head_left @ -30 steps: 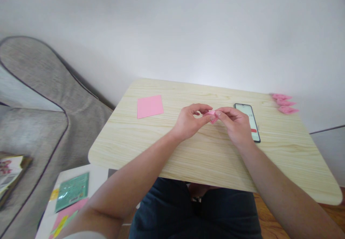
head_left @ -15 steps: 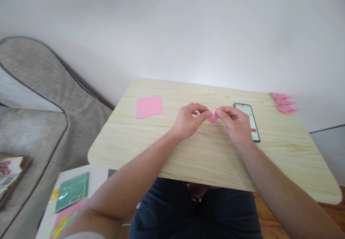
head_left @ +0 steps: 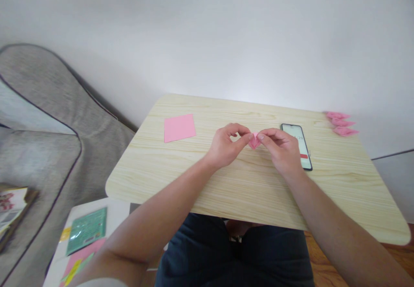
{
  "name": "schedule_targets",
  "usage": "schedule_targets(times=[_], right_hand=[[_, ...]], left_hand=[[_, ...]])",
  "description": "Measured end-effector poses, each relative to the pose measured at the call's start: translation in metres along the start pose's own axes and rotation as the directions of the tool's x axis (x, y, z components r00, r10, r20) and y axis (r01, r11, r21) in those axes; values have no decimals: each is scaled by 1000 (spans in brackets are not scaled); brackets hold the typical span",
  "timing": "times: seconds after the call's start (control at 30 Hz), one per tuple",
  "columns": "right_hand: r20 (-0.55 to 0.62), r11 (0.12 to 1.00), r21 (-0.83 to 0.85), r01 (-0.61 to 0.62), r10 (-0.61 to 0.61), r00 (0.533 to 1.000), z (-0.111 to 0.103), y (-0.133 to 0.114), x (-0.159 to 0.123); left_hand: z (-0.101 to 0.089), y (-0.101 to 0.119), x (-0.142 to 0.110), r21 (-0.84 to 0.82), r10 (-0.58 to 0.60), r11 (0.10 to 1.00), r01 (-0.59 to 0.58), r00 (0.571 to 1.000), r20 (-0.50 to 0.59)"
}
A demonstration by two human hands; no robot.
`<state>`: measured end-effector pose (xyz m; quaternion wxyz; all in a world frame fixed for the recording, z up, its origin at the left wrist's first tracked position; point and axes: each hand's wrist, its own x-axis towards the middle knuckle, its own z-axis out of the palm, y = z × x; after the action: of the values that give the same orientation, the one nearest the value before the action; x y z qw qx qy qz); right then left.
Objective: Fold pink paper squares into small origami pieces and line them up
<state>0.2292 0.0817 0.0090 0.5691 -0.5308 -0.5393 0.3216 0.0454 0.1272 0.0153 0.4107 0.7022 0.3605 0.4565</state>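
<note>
A small piece of folded pink paper [head_left: 255, 142], pointed at its lower end, is held just over the middle of the table. My left hand [head_left: 227, 144] pinches its left edge between thumb and fingers. On the other side, my right hand [head_left: 282, 149] grips the right edge the same way, thumb on top. The fingertips cover parts of the folds. Under and behind my right hand lies a phone [head_left: 302, 142] with a lit screen, partly hidden by the fingers.
A stack of square pink paper [head_left: 180, 128] lies on the left of the wooden table [head_left: 155, 166]. Several folded pink paper pieces [head_left: 344, 123] sit at the back right. Beside the table are a grey sofa [head_left: 97, 157] and a white surface with a green packet [head_left: 86, 231].
The right thumb has shifted slightly left on the folded paper, whose centre crease looks a little more open. Both hands stay in nearly the same place.
</note>
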Motion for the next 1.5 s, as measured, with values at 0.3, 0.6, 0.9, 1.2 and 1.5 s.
schedule_targets(times=[0.3, 0.6, 0.9, 1.2, 1.5], right_hand=[[28, 1000, -3, 11, -11, 1000, 0, 0, 0], [35, 1000, -17, 4, -3, 999, 1, 1, 0], [90, 994, 96, -60, 52, 995, 5, -4, 0], [84, 995, 79, -69, 62, 995, 4, -4, 0], [99, 1000, 0, 10, -10, 995, 3, -5, -1]], left_hand=[[-1, 2, 0, -7, -22, 1000, 22, 1000, 11], [0, 2, -1, 32, 22, 999, -22, 1000, -1], [1, 5, -1, -26, 0, 1000, 1, 1000, 26], [1, 5, 0, -34, -45, 998, 48, 995, 88], [0, 4, -2, 70, 17, 997, -23, 996, 87]])
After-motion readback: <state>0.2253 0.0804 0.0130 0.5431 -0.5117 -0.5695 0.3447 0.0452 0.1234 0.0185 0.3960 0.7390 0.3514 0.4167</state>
